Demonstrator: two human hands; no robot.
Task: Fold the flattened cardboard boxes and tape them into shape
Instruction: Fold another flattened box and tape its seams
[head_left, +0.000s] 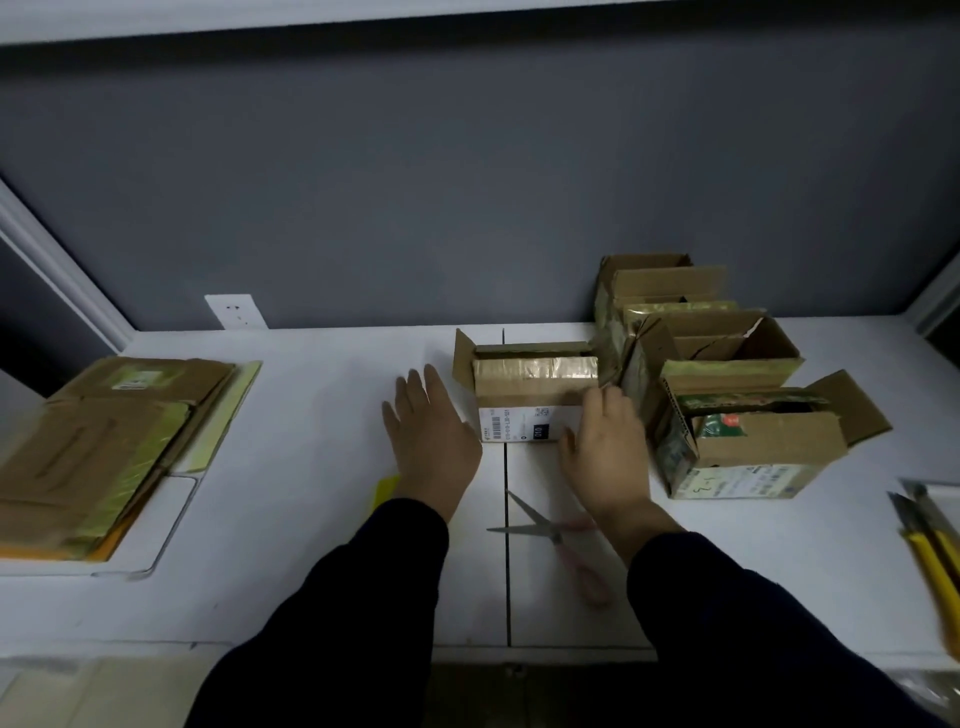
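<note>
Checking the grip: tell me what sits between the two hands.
The small box stands between the left hand and the right hand, in the head view.

The white desk (322, 426) carries a stack of flattened boxes (104, 447) at left, a small folded box (530, 400) mid-desk, more folded boxes (727, 374) at right, and scissors (556, 535) nearer the front.

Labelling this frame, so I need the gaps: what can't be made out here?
Head view:
Small box label: print too small.
Yellow piece: mostly hidden by left hand.
Scissors: handles blurred, partly behind right hand.
Yellow-handled tools: blurred, cut off by right edge.
</note>
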